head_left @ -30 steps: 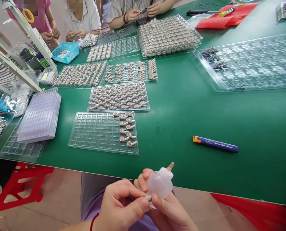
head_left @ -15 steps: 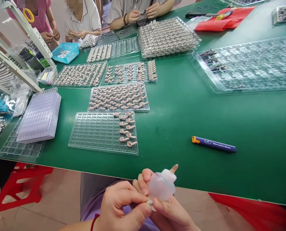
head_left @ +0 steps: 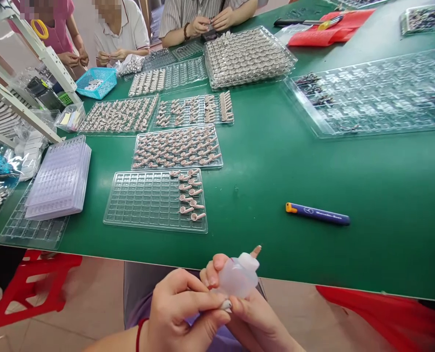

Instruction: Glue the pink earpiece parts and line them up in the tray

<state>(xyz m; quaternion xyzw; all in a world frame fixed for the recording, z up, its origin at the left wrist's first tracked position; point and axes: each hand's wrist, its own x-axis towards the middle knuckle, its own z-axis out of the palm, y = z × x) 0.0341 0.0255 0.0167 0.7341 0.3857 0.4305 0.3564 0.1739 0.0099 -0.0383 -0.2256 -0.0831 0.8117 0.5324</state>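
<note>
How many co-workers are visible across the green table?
3, along the far edge: person in a pink top at the left corner, person in a white collared shirt beside them, person in a striped shirt further right. Others may sit out of frame.

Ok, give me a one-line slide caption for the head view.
Right hand holds a translucent bottle, left hand pinches a small white part beneath it, at a green table.

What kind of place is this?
Likely a small-parts assembly bench: clear grid trays of identical pinkish parts lie across a green table, co-workers work at the far end, the right hand holds a plastic bottle, the left hand pinches a tiny piece.
</note>
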